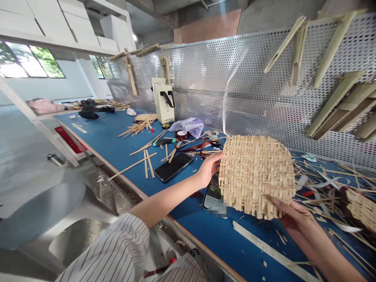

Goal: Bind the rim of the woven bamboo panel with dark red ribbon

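Observation:
Both my hands lift a woven bamboo mat point(255, 176), a rounded panel of pale criss-crossed strips with ragged ends. My left hand point(209, 169) grips its left edge, and my right hand point(293, 219) pinches its lower right edge. Under the mat and close to my left hand lies a smartphone point(212, 192) with a lit screen, partly hidden. A second, black phone point(173, 166) lies face up further left. Loose bamboo strips point(146, 164) lie beside it. Another woven piece point(360, 207) lies past my right hand.
The blue workbench point(188, 231) runs away to the left, with a metal edge near me. A perforated metal panel point(199, 86) stands behind it, holding bamboo pieces point(331, 51). A bundle of bamboo sticks point(141, 123), a white paper bag point(163, 103) and a plastic bag point(188, 127) stand on the bench.

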Demonstrator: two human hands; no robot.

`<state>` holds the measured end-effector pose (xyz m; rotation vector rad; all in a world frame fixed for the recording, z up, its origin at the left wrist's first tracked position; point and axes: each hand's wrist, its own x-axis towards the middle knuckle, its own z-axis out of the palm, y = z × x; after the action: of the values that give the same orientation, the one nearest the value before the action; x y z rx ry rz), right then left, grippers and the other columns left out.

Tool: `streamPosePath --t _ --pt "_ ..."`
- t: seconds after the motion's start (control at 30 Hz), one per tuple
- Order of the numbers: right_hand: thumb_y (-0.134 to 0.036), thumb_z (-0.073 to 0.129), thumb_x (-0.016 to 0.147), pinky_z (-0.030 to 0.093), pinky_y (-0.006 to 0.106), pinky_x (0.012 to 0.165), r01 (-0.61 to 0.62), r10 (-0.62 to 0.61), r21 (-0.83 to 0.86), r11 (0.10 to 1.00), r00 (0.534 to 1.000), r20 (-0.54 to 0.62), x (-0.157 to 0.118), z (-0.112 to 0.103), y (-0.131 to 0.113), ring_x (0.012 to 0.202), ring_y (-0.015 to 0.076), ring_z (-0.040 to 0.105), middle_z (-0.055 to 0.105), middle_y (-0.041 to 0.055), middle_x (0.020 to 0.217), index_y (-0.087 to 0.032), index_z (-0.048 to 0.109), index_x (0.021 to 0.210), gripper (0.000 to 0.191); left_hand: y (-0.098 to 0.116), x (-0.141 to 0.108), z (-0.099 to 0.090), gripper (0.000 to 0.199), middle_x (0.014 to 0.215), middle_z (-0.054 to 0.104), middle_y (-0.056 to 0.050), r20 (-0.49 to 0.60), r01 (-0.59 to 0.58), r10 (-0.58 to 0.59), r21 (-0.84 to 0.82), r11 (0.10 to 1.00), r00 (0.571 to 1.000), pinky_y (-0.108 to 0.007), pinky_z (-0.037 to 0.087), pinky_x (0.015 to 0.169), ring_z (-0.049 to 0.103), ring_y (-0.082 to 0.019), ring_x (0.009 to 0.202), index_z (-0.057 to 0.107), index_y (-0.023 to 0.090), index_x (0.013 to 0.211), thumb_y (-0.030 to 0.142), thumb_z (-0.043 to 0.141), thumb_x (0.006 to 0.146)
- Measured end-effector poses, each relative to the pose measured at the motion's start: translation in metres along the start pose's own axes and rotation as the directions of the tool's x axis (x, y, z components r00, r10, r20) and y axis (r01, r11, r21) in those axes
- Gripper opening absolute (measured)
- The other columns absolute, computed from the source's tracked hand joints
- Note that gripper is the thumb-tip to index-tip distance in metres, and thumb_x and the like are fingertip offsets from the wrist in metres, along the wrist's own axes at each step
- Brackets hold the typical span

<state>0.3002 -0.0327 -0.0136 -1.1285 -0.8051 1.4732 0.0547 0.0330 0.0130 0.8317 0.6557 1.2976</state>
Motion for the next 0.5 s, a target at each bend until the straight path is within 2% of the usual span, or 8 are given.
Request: streamPosePath --t 0.17,0.23,0.3,0.4,0.5 --pt "-0.026 0.084 0.056 0.053 0.015 0.066 0.023 -0.023 0.002 1.000 1.000 0.016 0.009 -0.011 0.004 0.093 0.0214 0.062 0.066 0.0006 0.074 -0.021 0.067 0.058 0.018 0.001 0.000 0.002 0.021 0.087 0.068 -0.004 -0.001 0.018 -0.018 -0.014 1.000 1.000 -0.026 0.039 0.077 0.060 -0.019 0.089 0.068 0.015 0.086 0.029 0.069 0.071" --pt "-0.025 0.084 0.057 0.052 0.014 0.070 0.016 -0.016 0.004 1.000 0.999 0.036 0.009 -0.012 0.003 0.098 0.0213 0.060 0.067 0.0004 0.077 -0.021 0.064 0.053 0.021 0.003 -0.001 0.002 0.029 0.087 0.068 -0.005 0.024 0.049 -0.048 -0.038 0.998 0.999 -0.026 0.040 0.076 0.060 -0.019 0.086 0.067 0.014 0.089 0.040 0.064 0.075" --pt "-0.026 0.083 0.059 0.052 0.014 0.072 0.009 -0.008 -0.005 1.000 0.999 0.043 0.007 -0.010 0.001 0.102 0.0214 0.058 0.068 0.0002 0.082 -0.021 0.065 0.056 0.019 0.007 -0.002 0.001 0.045 0.086 0.068 -0.007 0.084 0.112 -0.102 -0.125 0.986 0.991 -0.027 0.041 0.072 0.061 -0.020 0.081 0.065 0.014 0.095 0.054 0.052 0.080" --pt "-0.030 0.083 0.061 0.052 0.016 0.072 -0.001 0.002 -0.026 1.000 0.999 0.042 0.005 -0.008 0.000 0.104 0.0227 0.057 0.068 0.0010 0.086 -0.022 0.072 0.072 0.018 0.015 -0.003 -0.003 0.063 0.085 0.066 -0.009 0.208 0.236 -0.174 -0.323 0.916 0.962 -0.028 0.042 0.068 0.061 -0.019 0.072 0.062 0.013 0.100 0.066 0.034 0.082" --pt "-0.032 0.083 0.060 0.053 0.017 0.071 -0.009 0.011 -0.026 1.000 0.998 0.054 0.006 -0.009 0.003 0.106 0.0240 0.056 0.068 0.0020 0.089 -0.023 0.073 0.081 0.025 0.021 -0.003 -0.007 0.075 0.086 0.066 -0.011 0.305 0.293 -0.173 -0.410 0.863 0.936 -0.031 0.043 0.070 0.062 -0.021 0.074 0.060 0.012 0.103 0.074 0.026 0.079"
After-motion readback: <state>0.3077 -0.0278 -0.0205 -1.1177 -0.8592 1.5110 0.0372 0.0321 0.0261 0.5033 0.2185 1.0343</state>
